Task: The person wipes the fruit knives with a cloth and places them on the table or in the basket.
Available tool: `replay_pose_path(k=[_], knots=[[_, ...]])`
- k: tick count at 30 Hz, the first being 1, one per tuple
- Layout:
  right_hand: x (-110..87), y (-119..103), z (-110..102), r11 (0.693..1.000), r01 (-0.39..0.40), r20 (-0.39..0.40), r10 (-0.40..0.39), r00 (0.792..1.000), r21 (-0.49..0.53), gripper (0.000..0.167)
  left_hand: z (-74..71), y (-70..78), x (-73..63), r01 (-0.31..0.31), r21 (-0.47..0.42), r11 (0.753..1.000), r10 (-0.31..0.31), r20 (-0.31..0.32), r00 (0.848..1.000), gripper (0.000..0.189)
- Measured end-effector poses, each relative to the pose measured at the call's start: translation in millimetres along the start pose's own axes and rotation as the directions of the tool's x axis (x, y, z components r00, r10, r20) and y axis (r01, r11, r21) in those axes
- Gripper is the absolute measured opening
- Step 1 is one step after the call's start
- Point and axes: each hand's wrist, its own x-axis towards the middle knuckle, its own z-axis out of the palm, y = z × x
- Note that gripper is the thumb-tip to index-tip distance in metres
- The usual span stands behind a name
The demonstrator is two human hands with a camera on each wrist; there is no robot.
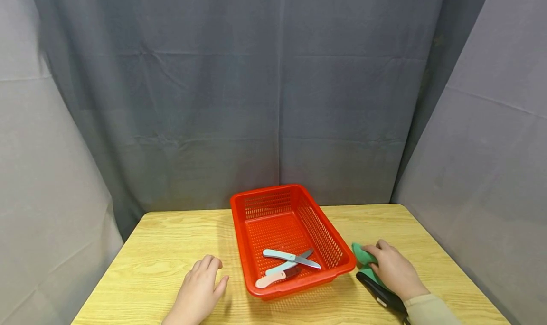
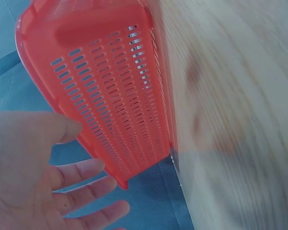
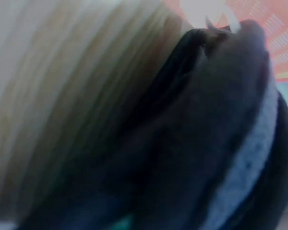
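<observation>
My right hand [image 1: 393,270] is at the right of the red basket, thumb and fingers pinching a soft green cloth [image 1: 362,255]. Under that hand lies a long black object [image 1: 378,289] with a small white label; its kind is unclear. In the right wrist view a blurred dark shape [image 3: 221,120] with a grey strip fills much of the picture. My left hand [image 1: 198,287] hovers left of the basket, fingers loosely bent and nothing held. The left wrist view shows this hand [image 2: 53,177] near the basket's slotted wall [image 2: 105,91].
The red plastic basket [image 1: 239,235] sits mid-table, angled. Inside it lie a knife with a pale blue handle [image 1: 275,254], another light-handled knife [image 1: 278,269] beneath it, and a pink-handled knife [image 1: 269,280]. Grey curtains [image 1: 213,102] enclose the wooden table [image 1: 171,239] behind and at both sides.
</observation>
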Motion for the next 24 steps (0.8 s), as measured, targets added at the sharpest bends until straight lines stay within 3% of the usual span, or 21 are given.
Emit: replay_pose_path(k=[10,18,22,24], knots=[[2.3,1.8,-0.8,0.999,-0.038,0.118,0.039,0.992,-0.009,0.045,0.0,1.0,1.7,-0.003,-0.003,1.0,0.003,0.015,1.0,0.023],[8.5,2.7,-13.2,0.995,-0.096,0.251,0.094,0.963,-0.002,0.053,-1.0,1.4,3.6,-0.006,-0.004,1.0,0.006,0.008,1.0,0.021],[9.2,-0.9,-25.3,0.996,-0.089,0.232,0.087,0.969,0.001,0.052,-5.5,3.3,5.6,-0.026,-0.016,1.0,0.025,-0.043,0.999,0.018],[9.2,-3.8,-31.4,0.998,-0.07,0.156,0.069,0.985,-0.002,0.047,-8.2,4.1,6.7,-0.05,-0.024,0.998,0.048,-0.094,0.994,0.017]])
